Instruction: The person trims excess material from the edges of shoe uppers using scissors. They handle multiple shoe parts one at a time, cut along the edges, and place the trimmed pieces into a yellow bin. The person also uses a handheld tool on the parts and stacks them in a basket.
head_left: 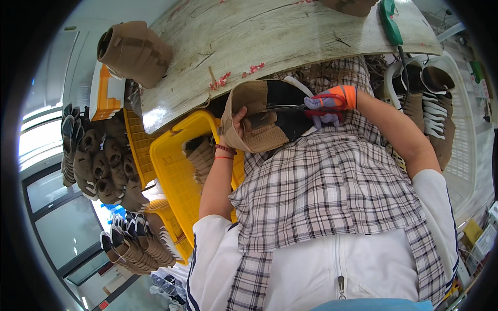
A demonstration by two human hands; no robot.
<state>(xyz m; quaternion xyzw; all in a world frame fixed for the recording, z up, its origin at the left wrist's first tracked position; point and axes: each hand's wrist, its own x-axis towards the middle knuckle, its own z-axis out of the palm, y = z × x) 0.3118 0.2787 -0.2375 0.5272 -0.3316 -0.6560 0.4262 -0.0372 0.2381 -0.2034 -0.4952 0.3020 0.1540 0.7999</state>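
Observation:
A tan shoe upper (262,140) with a black inner lining lies opened out above my lap. My left hand (234,128) has its fingers closed on the upper's left edge, with the thumb on the inner side. In my right hand (327,108), which wears a purple and orange glove, is a pair of red-handled scissors (284,108). The blades point left over the inside of the upper, against the tan and black material. Whether they touch it I cannot tell.
Ahead is a worn whitish table (244,39) with a stack of brown uppers (136,52) and a green-handled tool (390,23). A yellow basket (179,176) with uppers stands at left, near several hanging brown uppers (106,166). A white basket (464,140) holds more at right.

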